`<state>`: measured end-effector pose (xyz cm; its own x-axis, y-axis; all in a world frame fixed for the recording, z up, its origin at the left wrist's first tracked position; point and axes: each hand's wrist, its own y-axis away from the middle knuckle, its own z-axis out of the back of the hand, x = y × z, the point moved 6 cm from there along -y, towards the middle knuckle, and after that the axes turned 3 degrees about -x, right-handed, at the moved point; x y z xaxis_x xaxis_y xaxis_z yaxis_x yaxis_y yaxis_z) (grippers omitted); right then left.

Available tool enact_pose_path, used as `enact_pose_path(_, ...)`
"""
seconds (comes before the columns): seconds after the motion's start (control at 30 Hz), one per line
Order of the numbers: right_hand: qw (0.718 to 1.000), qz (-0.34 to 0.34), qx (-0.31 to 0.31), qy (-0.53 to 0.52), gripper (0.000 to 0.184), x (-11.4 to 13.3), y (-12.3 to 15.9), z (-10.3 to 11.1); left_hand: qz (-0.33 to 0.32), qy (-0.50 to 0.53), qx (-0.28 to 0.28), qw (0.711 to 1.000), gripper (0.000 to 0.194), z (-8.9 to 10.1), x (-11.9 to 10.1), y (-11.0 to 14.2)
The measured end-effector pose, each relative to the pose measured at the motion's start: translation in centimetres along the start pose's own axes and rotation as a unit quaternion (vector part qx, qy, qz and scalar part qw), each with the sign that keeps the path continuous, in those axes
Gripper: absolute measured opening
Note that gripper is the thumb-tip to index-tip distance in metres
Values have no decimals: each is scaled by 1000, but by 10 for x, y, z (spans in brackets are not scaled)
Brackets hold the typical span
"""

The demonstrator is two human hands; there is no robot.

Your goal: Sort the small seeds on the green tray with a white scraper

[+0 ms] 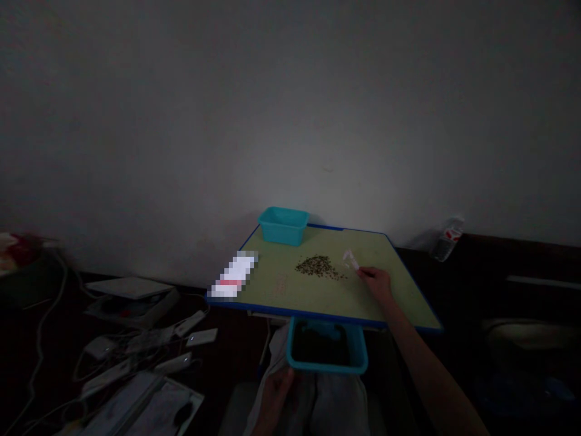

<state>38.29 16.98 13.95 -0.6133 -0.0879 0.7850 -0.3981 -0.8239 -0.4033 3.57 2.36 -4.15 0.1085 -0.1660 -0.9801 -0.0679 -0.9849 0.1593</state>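
Nearest, the left hand (273, 390) is seen at the near left corner of a turquoise tub (327, 368), its thumb at the rim; whether the rim is gripped cannot be told. The tub is held or propped above the lap, just under the near edge of the table (327, 300), with its mouth turned up and its long axis laid left to right; dark contents are seen inside. It is judged light and slightly flexible, best taken by the rim or a short end and kept level. Farther off and to the right, well apart from the left hand, the right hand (376, 283) is reached over the tabletop, its fingertips closed on a clear strip (351, 260). The strip is pointed far and left, its long axis slanted away from the fingers; it is judged thin, light, perhaps slippery, and best pinched at its near end. To its left, a heap of dark bits (318, 266) is spread, trailing rightward; these are judged dry, light and easily scattered. At the far left corner, a second tub (284, 233) is set, its long axis roughly left to right.
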Motion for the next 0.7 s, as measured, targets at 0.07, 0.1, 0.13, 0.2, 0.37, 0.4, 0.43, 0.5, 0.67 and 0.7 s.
enact_pose_path(0.07, 1000, 4, -19, 10, 27, -6, 0, 3, -5, -1, -2, 1000, 65, 0, 0, 0)
enact_pose_path(0.1, 1000, 11, -20, 13, 27, -7, 1, 3, -4, -3, 0, 1000, 65, 0, 1, 0)
enact_pose_path(0.13, 1000, 17, -19, 15, 27, -7, 2, 4, -4, -6, 5, 1000, 66, 0, 1, 0)
enact_pose_path(0.2, 999, 21, -17, 18, 26, -7, 5, 5, -6, -9, 8, 1000, 66, 0, 2, -1)
enact_pose_path(0.37, 999, 32, 0, -2, 26, -4, 7, 3, -6, 5, 14, 1000, 65, 0, 6, -2)
enact_pose_path(0.4, 999, 39, 11, -10, 25, -4, 7, 1, -5, 7, 17, 1000, 65, 0, 7, -2)
enact_pose_path(0.43, 999, 44, 23, -17, 25, -3, 8, -2, -5, 9, 19, 1000, 64, 0, 9, -3)
enact_pose_path(0.5, 998, 47, 43, -25, 24, -3, 9, -5, -4, 15, 15, 1000, 63, 1, 12, -3)
enact_pose_path(0.67, 998, 36, 50, -24, 25, -3, 10, -6, -13, 14, 14, 1000, 62, 1, 11, -2)
enact_pose_path(0.7, 998, 36, 53, -21, 25, -3, 10, -6, -13, 10, 13, 1000, 63, 1, 11, -2)
